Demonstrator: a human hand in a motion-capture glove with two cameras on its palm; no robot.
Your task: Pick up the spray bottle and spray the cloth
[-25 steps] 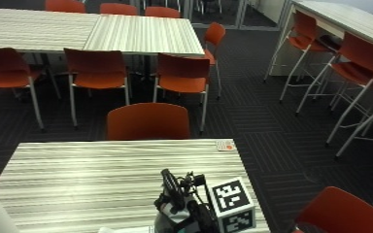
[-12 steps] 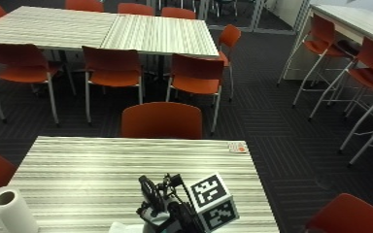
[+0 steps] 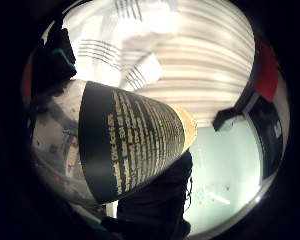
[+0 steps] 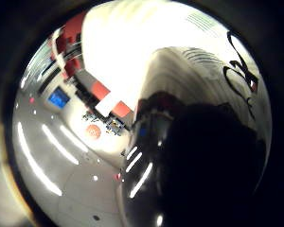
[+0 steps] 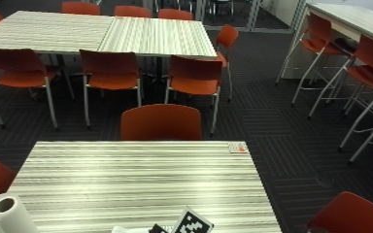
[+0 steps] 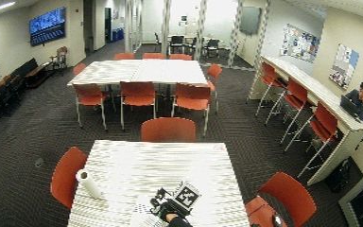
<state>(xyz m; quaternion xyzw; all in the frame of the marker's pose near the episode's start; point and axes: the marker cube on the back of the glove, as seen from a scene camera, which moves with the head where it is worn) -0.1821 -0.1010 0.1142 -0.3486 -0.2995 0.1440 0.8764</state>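
Across most of the outside view runs the striped table (image 5: 141,179), biggest thing here. At its lower left edge a paper towel roll (image 5: 8,216) stands upright. Next down in size is the cloth (image 3: 115,30), white w/ thin dark stripe bands, lying rumpled on the tabletop. In the wide outside view it's at the bottom centre of the frame, just beside my right hand (image 6: 167,215).

The spray bottle (image 3: 135,145) sits right against the palm. Its dark label w/ pale print fills the little-finger-side view, w/ a gloved finger (image 3: 155,200) curled round the body. So I read the hand as wrapped round the bottle, which is up off the table w/ the cloth beyond it. The thumb-side view shows only a dark glossy mass, so I can't tell the trigger or nozzle direction.

Handling, my guess: rigid plastic and smooth, so it could slip. Weight depends on fill, which I can't see. Best hold is at the neck, w/ the index finger on the trigger. The cloth is soft and light and may shift.

Smallest is a little card (image 5: 238,147) at the table's far right corner, well apart.
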